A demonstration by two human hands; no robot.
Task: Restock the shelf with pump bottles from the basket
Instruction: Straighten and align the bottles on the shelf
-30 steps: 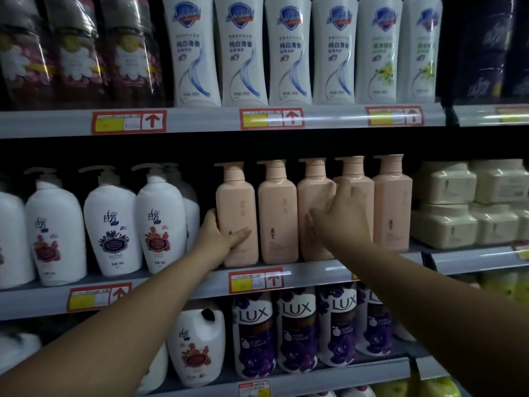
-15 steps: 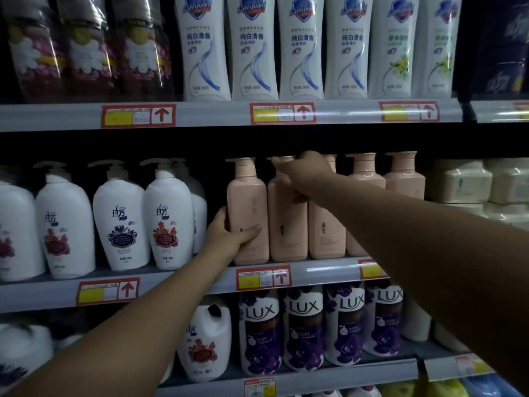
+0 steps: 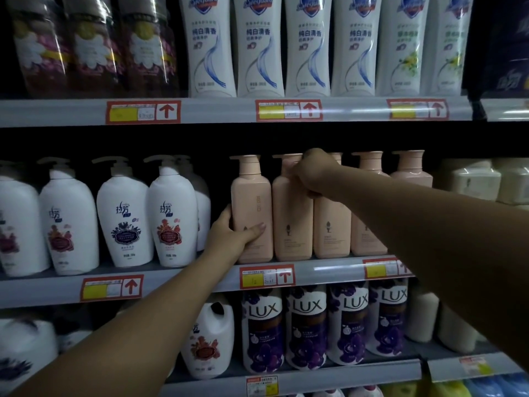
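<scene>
Matt pink plastic pump bottles (image 3: 292,216); glossy shelf edge (image 3: 323,272).

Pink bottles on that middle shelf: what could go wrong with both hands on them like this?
The pink bottles stand tightly packed at the shelf front edge; a shove from the right hand at the pump tops could tip one forward and off. The left hand grips only the end bottle low down, so its top could lean. A pump head might also get pressed.

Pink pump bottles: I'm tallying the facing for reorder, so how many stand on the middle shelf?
5, in one row. Leftmost, gripped by the left hand; second and third, right hand at their pumps; fourth and fifth behind the forearm. More may hide behind.
</scene>
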